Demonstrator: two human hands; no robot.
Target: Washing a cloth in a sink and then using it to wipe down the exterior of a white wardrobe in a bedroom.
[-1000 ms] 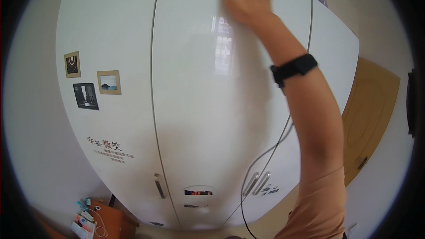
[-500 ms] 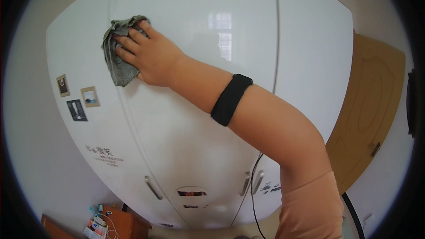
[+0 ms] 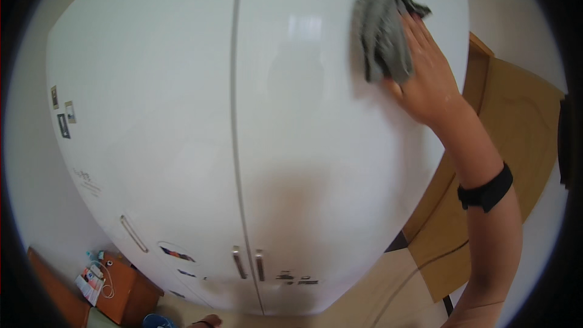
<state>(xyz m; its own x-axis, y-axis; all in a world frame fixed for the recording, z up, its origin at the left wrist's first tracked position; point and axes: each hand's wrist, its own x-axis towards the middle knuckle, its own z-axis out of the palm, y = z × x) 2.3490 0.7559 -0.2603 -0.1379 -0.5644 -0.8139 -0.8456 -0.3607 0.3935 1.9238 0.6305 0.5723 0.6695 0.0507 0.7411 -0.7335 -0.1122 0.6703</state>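
High on the right-hand door of the white wardrobe (image 3: 328, 140), my right hand (image 3: 425, 82) presses a crumpled grey-green cloth (image 3: 382, 30) against the glossy surface. Its fingers point up and lie over the cloth's right side, with the thumb at the lower edge. A black band (image 3: 487, 191) circles the right forearm. At the bottom edge a small piece of skin with a dark band (image 3: 205, 321) peeks in; it may be my left hand, but its fingers cannot be made out.
Metal handles (image 3: 240, 262) sit low on the doors, near stickers (image 3: 176, 252). A wooden door (image 3: 516, 121) stands to the right. At lower left are a reddish-brown cabinet (image 3: 130, 291) with papers and a white cable, and a blue bin (image 3: 158, 321).
My right hand has carried the cloth from the left part of the wardrobe to its upper right. The view has shifted right, and the forearm now rises more steeply.
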